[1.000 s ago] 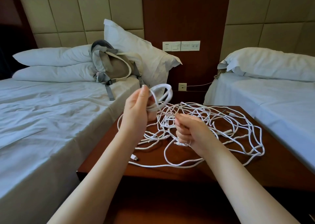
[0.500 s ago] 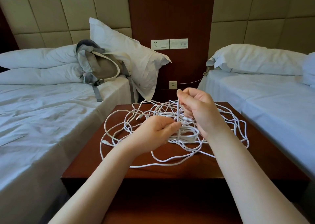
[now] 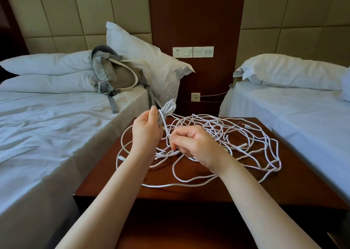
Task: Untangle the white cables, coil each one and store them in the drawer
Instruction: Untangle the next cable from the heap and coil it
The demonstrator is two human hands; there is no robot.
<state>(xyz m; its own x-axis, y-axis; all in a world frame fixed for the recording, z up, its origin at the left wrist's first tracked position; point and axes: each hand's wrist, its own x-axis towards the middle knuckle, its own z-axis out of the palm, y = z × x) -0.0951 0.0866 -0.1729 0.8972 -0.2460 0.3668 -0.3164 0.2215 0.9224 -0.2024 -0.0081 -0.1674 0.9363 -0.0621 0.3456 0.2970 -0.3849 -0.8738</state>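
A tangle of white cables point(image 3: 236, 141) sprawls over the dark wooden nightstand point(image 3: 295, 188) between two beds. My left hand point(image 3: 146, 133) is raised above the nightstand's left side and grips a small coil of white cable point(image 3: 167, 109) whose loops stick up past my fingers. My right hand point(image 3: 193, 144) sits just to the right of it, fingers curled, pinching a strand of cable that runs up to the coil. A white plug end point(image 3: 121, 158) lies at the left edge of the tangle. No drawer front is visible.
A bed with white sheets point(image 3: 47, 135), pillows and a grey backpack point(image 3: 117, 74) stands to the left. Another white bed point(image 3: 303, 112) is on the right. Wall sockets point(image 3: 193, 52) sit on the wooden panel behind the nightstand.
My left hand rose from the tabletop with the coil held up again. My right hand dropped from above the tangle to a lower spot beside the left hand, still pinching a strand.
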